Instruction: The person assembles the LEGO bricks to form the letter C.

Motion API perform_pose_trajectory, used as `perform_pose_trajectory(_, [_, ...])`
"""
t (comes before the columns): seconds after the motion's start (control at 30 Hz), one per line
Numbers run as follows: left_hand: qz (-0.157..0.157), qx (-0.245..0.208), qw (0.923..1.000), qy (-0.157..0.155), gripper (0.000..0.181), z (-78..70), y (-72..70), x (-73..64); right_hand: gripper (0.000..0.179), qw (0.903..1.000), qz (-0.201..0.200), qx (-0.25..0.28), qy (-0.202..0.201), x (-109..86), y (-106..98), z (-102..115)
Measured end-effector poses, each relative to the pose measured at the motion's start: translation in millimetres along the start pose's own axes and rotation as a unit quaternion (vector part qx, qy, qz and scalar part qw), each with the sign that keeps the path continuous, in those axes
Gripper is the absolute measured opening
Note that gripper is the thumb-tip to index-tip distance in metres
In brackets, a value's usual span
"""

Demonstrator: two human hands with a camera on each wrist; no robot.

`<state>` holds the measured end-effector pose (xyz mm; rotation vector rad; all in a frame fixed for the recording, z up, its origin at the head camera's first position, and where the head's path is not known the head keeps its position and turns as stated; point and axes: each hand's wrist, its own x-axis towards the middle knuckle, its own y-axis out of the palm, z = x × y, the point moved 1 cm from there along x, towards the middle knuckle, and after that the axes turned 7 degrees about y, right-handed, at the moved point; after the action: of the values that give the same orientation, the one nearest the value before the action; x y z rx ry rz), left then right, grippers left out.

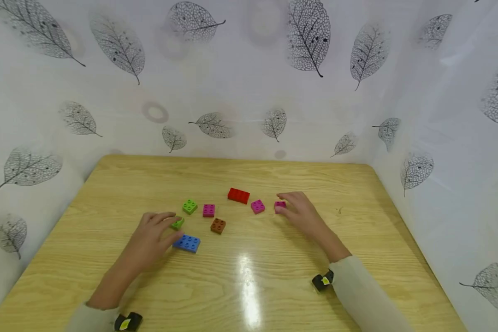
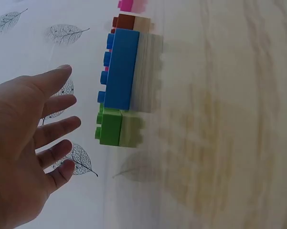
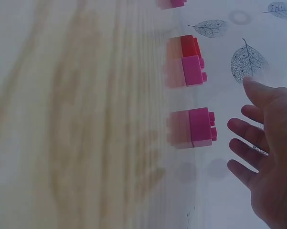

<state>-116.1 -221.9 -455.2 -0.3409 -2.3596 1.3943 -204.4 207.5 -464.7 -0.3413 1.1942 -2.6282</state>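
My left hand [image 1: 151, 237] hovers over the left group of toy bricks, fingers loosely spread and holding nothing. Beneath it lie a green brick [image 1: 177, 224], partly hidden by the fingers, and a long blue brick [image 1: 187, 243]. The left wrist view shows a gap between the hand [image 2: 26, 138] and the blue brick [image 2: 122, 71]. My right hand [image 1: 303, 212] is held above a pink brick [image 1: 280, 204], which the thumb and fingers partly cover in the head view. In the right wrist view that pink brick [image 3: 199, 127] stands apart from the relaxed fingertips.
Between the hands lie a second green brick [image 1: 189, 206], a pink brick [image 1: 209, 210], a brown brick [image 1: 218, 225], a long red brick [image 1: 238, 195] and another pink brick [image 1: 257, 206]. All rest on a wooden table [image 1: 232, 286]. A leaf-patterned curtain [image 1: 240, 83] surrounds its back and sides.
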Motion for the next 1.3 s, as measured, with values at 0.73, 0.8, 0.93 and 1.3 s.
perform_pose_trajectory(0.73, [0.071, -0.139, 0.9857, -0.064, 0.049, 11.4, 2.7, -12.6, 0.038, 0.9944, 0.081, -0.048, -0.049, 41.7, 20, 7])
perform_pose_trajectory(0.8, [0.074, -0.142, 0.9852, -0.061, 0.048, 13.4, 3.1, -12.7, 0.039, 0.9931, 0.087, -0.053, -0.058, 43.9, 22, 7])
perform_pose_trajectory(0.93, [0.078, -0.143, 0.9850, -0.057, 0.048, 17.2, 3.8, -13.1, 0.040, 0.9902, 0.096, -0.064, -0.079, 48.0, 24, 9])
perform_pose_trajectory(1.3, [0.093, -0.173, 0.9763, -0.092, 0.047, 23.4, 6.7, -12.1, 0.036, 0.9893, 0.108, -0.067, -0.072, 51.2, 26, 13])
